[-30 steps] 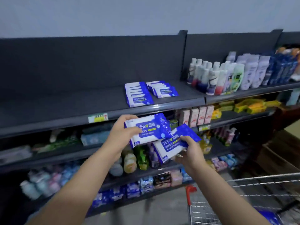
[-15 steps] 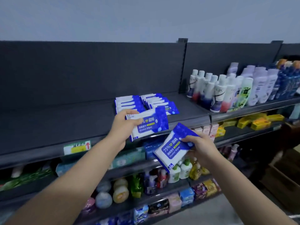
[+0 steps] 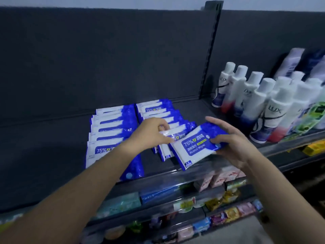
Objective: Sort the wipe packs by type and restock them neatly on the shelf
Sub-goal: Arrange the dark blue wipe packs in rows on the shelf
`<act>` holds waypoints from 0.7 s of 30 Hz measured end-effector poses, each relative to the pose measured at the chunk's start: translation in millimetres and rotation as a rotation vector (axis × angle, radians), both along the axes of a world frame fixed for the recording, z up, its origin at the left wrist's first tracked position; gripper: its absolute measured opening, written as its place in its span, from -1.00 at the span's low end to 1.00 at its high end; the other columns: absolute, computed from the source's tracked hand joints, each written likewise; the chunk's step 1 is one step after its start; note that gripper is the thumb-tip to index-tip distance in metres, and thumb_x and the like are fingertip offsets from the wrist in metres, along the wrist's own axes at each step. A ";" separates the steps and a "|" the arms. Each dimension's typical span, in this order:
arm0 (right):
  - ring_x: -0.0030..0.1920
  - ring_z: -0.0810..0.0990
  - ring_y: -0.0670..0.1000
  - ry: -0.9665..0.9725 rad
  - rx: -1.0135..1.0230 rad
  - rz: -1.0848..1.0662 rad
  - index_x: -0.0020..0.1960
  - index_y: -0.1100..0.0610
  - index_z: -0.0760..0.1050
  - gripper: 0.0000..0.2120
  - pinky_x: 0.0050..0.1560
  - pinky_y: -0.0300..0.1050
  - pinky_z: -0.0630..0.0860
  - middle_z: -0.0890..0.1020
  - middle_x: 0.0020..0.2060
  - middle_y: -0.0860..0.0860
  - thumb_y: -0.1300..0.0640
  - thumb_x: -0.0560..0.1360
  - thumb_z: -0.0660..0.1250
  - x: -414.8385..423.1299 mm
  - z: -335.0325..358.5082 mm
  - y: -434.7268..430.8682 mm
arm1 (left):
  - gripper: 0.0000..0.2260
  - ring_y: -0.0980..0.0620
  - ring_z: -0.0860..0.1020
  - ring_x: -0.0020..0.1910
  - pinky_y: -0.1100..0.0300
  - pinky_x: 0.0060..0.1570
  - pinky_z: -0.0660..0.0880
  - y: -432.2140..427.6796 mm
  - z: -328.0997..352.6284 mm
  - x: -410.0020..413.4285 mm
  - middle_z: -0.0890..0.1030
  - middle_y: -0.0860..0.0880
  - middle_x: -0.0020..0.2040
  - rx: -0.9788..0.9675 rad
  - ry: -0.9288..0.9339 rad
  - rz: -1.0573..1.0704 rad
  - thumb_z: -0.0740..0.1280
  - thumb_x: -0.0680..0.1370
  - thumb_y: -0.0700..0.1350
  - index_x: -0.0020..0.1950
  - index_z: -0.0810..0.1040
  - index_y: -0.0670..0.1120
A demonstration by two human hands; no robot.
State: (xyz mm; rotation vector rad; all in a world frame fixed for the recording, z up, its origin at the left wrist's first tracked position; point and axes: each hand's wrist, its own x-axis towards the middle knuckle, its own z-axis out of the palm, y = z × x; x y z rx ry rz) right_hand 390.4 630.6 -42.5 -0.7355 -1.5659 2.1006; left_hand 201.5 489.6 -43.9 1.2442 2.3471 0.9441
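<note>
While both forearms reach up from the bottom of the view, the right hand (image 3: 233, 145) grips an alcohol wipe pack (image 3: 193, 147) by its blue short end. Thumb and curled fingers clamp on it, and the index finger is raised free. The pack hangs tilted over the front lip of the top shelf (image 3: 52, 147), just ahead of the right row (image 3: 158, 111).

Beside it, the left hand (image 3: 151, 132) pinches the upper edge of the front pack (image 3: 164, 148) in that row, fingers bent round it. That pack leans against the ones behind. The left row (image 3: 112, 127) lies just beside, overlapped like tiles and running back towards the dark rear panel.

These look like light, soft film pouches with damp wipes inside, so they should flex and sag if held by one corner. The glossy wrap is probably slippery. A grip across the full thickness at a short end, as the right hand has now, seems surer than the thin crimped seam. They are likely not fragile.

Further right, Lux bottles (image 3: 263, 106) stand upright in ranks.
</note>
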 end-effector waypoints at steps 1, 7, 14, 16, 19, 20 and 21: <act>-0.13 0.63 0.10 -0.036 0.043 0.012 0.20 0.04 0.54 -0.43 -0.19 -0.01 0.63 0.64 0.00 0.12 0.56 0.39 0.16 -3.4 -2.5 3.8 | -0.70 0.17 0.48 -0.19 0.29 -0.17 0.43 0.6 -0.8 -3.3 0.54 0.08 -0.13 -0.007 0.017 -0.034 0.58 0.31 0.01 -0.04 0.59 0.03; -0.19 0.66 -0.05 -0.130 0.301 0.029 0.09 0.05 0.57 -0.49 -0.18 -0.20 0.63 0.67 -0.01 0.09 0.51 0.28 0.45 -12.7 -14.7 7.5 | -0.77 0.35 0.45 -0.23 0.53 -0.23 0.34 -9.8 0.3 -18.2 0.54 0.09 -0.01 0.015 0.067 -0.133 0.52 0.40 0.00 0.01 0.60 0.02; -0.01 0.50 -0.28 -0.170 0.960 -0.105 0.03 -0.03 0.49 -0.56 0.05 -0.45 0.36 0.54 0.00 -0.14 0.09 0.24 0.61 -38.1 -35.5 -9.9 | -0.34 0.19 0.25 0.35 0.19 0.37 0.19 -18.8 8.2 3.5 0.36 0.20 0.33 -0.198 0.285 -0.320 0.39 0.37 0.32 0.41 0.34 0.15; -0.01 0.43 -0.25 -0.225 1.165 -0.067 0.08 -0.02 0.43 -0.55 0.02 -0.38 0.31 0.46 0.00 -0.15 -0.04 0.29 0.55 -40.2 -38.4 -10.0 | -0.28 0.13 0.18 0.39 0.16 0.40 0.10 -17.5 7.0 5.5 0.31 0.17 0.38 -0.259 0.396 -0.364 0.40 0.38 0.30 0.47 0.26 0.14; 0.23 0.38 -0.06 -0.323 1.279 -0.006 0.24 -0.02 0.42 -0.32 0.23 -0.18 0.31 0.39 0.18 -0.07 -0.30 0.22 0.45 -34.6 -33.2 -2.0 | -0.27 0.10 0.17 0.38 0.14 0.40 0.08 -14.4 9.5 3.1 0.29 0.16 0.38 -0.285 0.390 -0.409 0.43 0.38 0.27 0.48 0.24 0.17; 0.33 0.31 -0.01 -0.353 1.295 0.042 0.31 -0.07 0.39 -0.24 0.33 -0.10 0.27 0.32 0.30 -0.03 -0.34 0.19 0.44 -32.0 -30.7 1.6 | -0.28 0.09 0.17 0.37 0.15 0.39 0.09 -12.9 11.2 3.3 0.29 0.16 0.38 -0.294 0.385 -0.437 0.43 0.38 0.25 0.48 0.24 0.18; 0.41 0.22 0.01 -0.382 1.304 0.101 0.36 -0.13 0.36 -0.19 0.40 -0.02 0.20 0.22 0.41 -0.02 -0.34 0.19 0.47 -29.7 -28.5 4.2 | -0.27 0.08 0.17 0.37 0.17 0.37 0.10 -11.6 12.1 3.5 0.28 0.15 0.39 -0.304 0.384 -0.462 0.44 0.38 0.24 0.48 0.24 0.18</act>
